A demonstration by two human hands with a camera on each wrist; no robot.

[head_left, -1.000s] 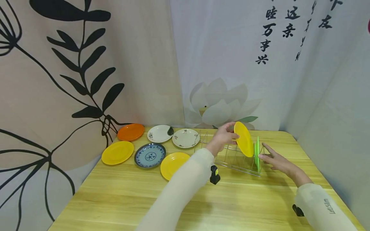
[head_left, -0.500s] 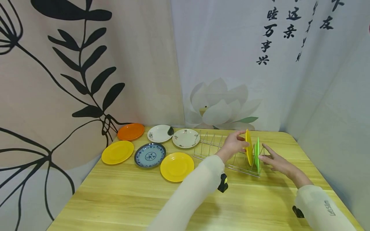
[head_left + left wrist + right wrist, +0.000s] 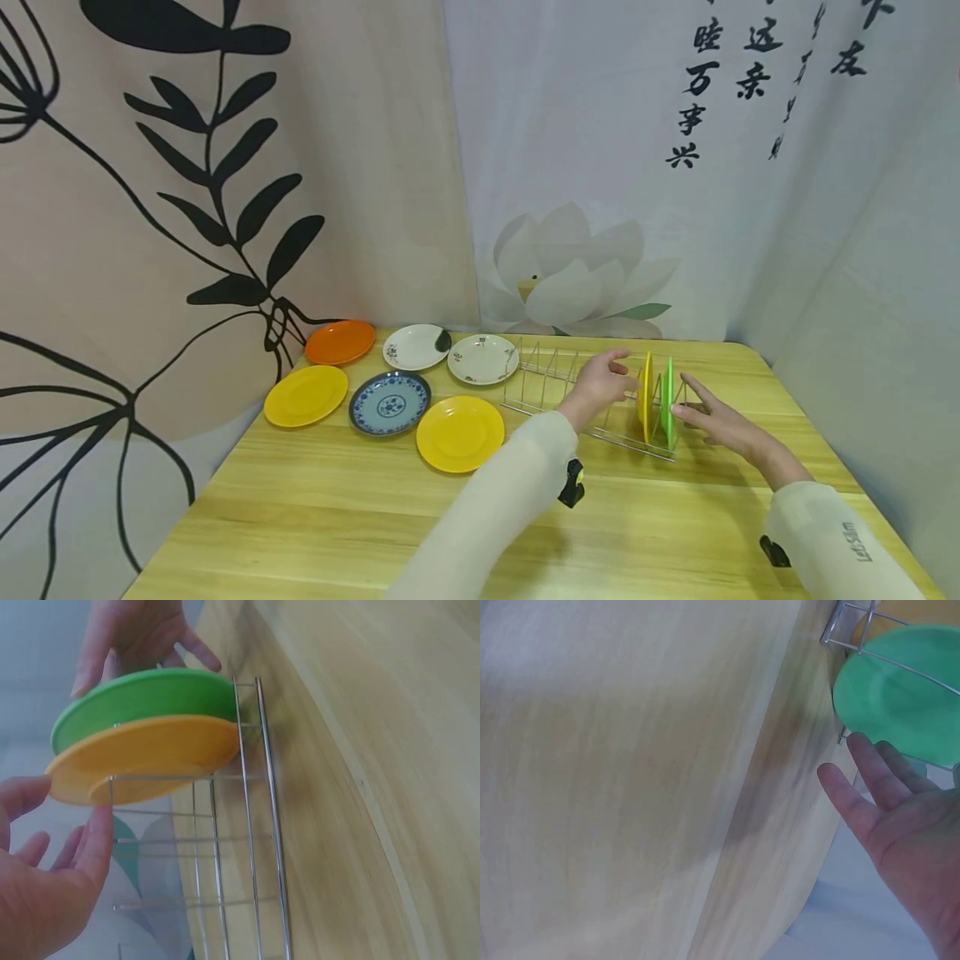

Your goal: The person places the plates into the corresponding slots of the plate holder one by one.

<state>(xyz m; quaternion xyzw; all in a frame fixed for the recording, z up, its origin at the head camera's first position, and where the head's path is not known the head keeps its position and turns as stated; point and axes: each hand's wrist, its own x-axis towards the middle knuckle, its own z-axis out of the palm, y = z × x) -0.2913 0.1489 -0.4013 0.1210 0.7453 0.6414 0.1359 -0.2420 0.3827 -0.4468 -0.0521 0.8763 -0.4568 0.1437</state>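
Note:
A yellow plate (image 3: pixel 646 398) stands upright in a wire dish rack (image 3: pixel 271 802), close beside an upright green plate (image 3: pixel 667 404) at the rack's right end. My left hand (image 3: pixel 602 385) is just left of the yellow plate. In the left wrist view, its thumb and fingertips are at the plate's rim with the fingers loosely extended, not gripping it. My right hand (image 3: pixel 718 421) is at the rack's right end beside the green plate, fingers spread and fairly straight. Whether its fingertips touch the plate or only the wire is unclear.
Left of the rack lie flat plates: two yellow ones (image 3: pixel 460 434), a blue patterned one (image 3: pixel 390 404), an orange one (image 3: pixel 340 342) and two white ones (image 3: pixel 482 359). They rest on a wooden table (image 3: pixel 315 508), with a printed curtain (image 3: pixel 375 167) behind it.
My left hand has carried the yellow plate right and lowered it into the rack beside the green plate, then loosened its grip and drawn slightly left. My right hand has stayed put.

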